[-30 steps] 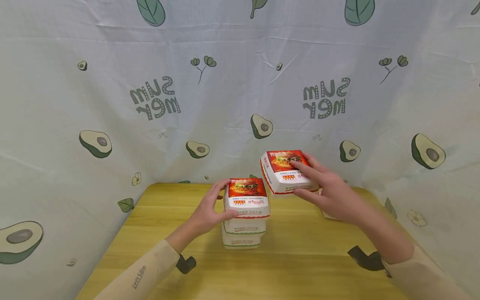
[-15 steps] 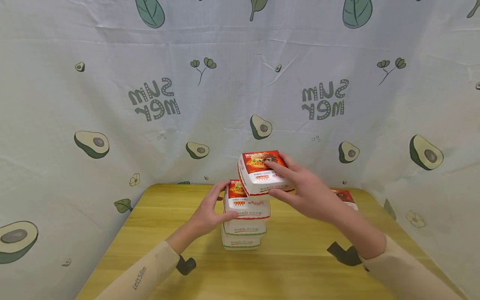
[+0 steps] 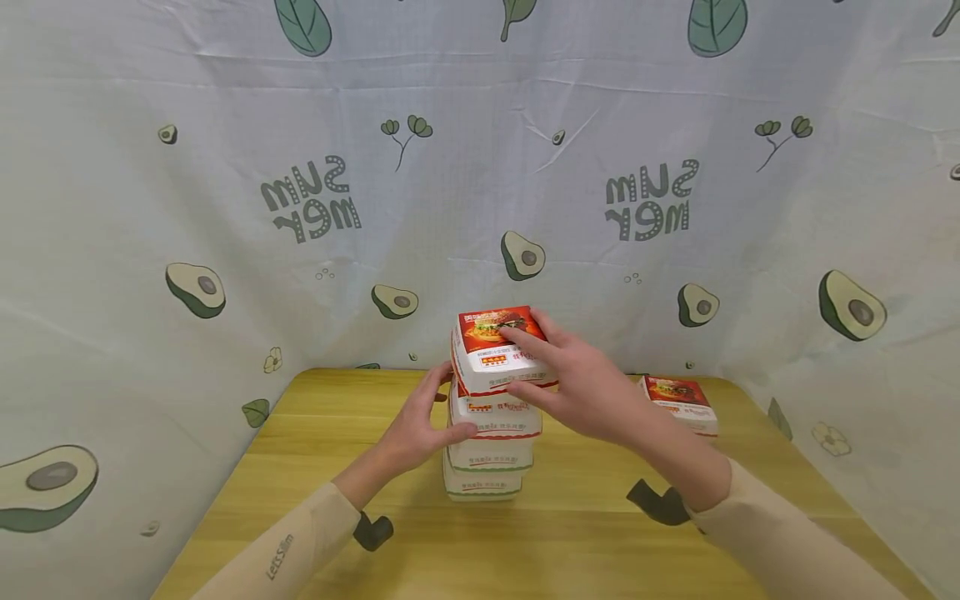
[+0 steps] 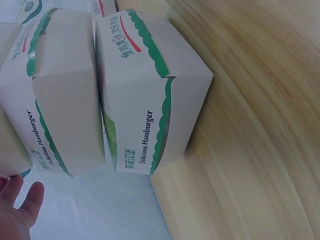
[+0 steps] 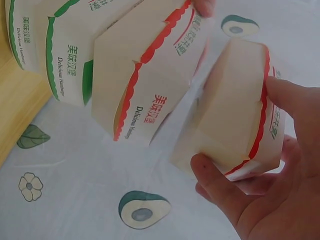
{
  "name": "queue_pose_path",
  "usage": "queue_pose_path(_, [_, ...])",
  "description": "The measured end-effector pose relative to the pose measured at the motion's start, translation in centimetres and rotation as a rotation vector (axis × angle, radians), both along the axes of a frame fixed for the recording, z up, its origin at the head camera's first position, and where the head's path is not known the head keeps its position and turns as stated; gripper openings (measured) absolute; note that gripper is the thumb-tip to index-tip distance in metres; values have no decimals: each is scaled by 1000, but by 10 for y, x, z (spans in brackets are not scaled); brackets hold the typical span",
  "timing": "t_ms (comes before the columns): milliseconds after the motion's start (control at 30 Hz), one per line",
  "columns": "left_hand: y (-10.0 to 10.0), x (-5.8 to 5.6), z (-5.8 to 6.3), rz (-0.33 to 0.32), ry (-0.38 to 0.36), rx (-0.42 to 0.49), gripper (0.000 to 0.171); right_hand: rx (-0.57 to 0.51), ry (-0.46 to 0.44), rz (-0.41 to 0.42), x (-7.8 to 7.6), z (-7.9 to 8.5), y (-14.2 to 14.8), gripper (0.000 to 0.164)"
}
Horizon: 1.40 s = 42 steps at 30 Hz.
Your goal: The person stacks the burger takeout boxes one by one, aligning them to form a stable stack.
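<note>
In the head view a stack of three burger boxes (image 3: 489, 454) stands mid-table: two green-trimmed ones under a red-trimmed one (image 3: 501, 419). My left hand (image 3: 450, 404) grips that red-trimmed box, thumb on its front and fingers on its left side. My right hand (image 3: 516, 362) holds a fourth red-topped box (image 3: 483, 329) just over the stack, thumb below and fingers on the lid. In the right wrist view the held box (image 5: 235, 115) is tilted and apart from the stack's top box (image 5: 145, 80). The left wrist view shows the two green-trimmed boxes (image 4: 145, 90) and my left hand's fingertips (image 4: 20, 200).
One more red-topped burger box (image 3: 678, 400) lies on the wooden table (image 3: 570, 533) at the back right. An avocado-print cloth (image 3: 480, 167) hangs round the back and both sides of the table.
My right hand has carried the red-topped box left from above the table's right side to just over the stack. The box at the back right has come into view. The left hand has stayed put.
</note>
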<state>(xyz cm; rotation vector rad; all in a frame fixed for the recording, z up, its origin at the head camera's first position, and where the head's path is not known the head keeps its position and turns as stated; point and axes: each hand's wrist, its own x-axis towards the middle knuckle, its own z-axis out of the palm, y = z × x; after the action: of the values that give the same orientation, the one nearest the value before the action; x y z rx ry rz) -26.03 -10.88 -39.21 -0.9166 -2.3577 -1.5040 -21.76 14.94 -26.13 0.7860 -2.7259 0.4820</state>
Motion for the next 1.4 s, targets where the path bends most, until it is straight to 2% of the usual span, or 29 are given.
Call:
queue_pose_path(233, [-1, -1, 0, 4, 0, 8, 86, 23, 46, -12, 0, -4, -10, 69])
queue_pose_path(633, [-3, -1, 0, 4, -40, 33, 84, 68, 115, -43, 1, -11, -19, 76])
queue_pose_path(1167, [-4, 0, -1, 14, -20, 32, 90, 87, 180, -53, 5, -15, -19, 78])
queue_pose_path(1400, [-4, 0, -2, 8, -9, 39, 91, 111, 244, -60, 6, -13, -18, 77])
